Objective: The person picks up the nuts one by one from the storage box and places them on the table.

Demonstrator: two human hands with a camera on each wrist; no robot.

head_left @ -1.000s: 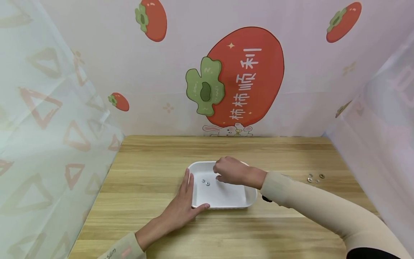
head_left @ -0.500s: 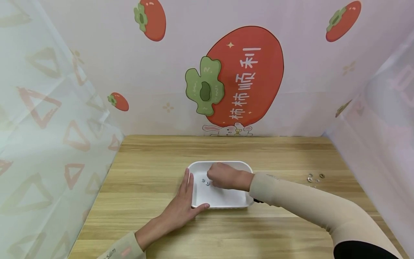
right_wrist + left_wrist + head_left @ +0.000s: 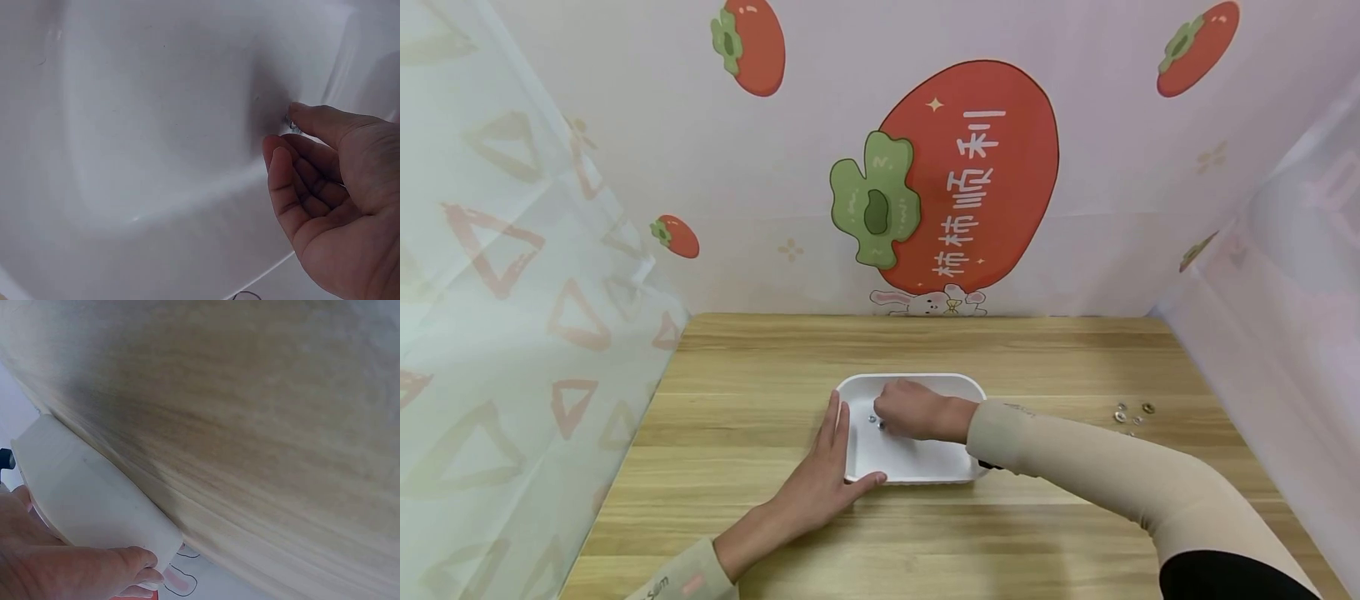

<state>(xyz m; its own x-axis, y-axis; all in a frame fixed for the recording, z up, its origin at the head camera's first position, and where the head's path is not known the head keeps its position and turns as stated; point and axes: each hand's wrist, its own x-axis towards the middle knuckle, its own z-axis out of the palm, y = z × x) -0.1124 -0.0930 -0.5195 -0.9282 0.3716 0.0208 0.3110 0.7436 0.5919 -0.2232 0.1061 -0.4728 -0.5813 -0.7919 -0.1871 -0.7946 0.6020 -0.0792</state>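
A white tray (image 3: 940, 467) lies on the table, with two small ring-shaped metal nuts (image 3: 872, 418) on its left part. My left hand (image 3: 820, 479) rests against the tray's left end, fingers along the side and thumb on the front rim; the left wrist view shows this hand (image 3: 81, 562) against the tray's outer wall (image 3: 100, 494). Inside the tray, close beside the nuts, is my right hand (image 3: 913, 410). In the right wrist view its fingers are curled and a small metal nut (image 3: 292, 125) shows between thumb and fingertips, mostly hidden.
Several small metal nuts (image 3: 1121, 416) lie loose on the wooden table (image 3: 760, 358) at the right, partly behind the right forearm. A printed cloth wall (image 3: 805, 167) closes off the back, with more cloth at both sides.
My right hand has moved left and down into the tray, closer to the nuts there. The left hand and the tray have stayed in place.
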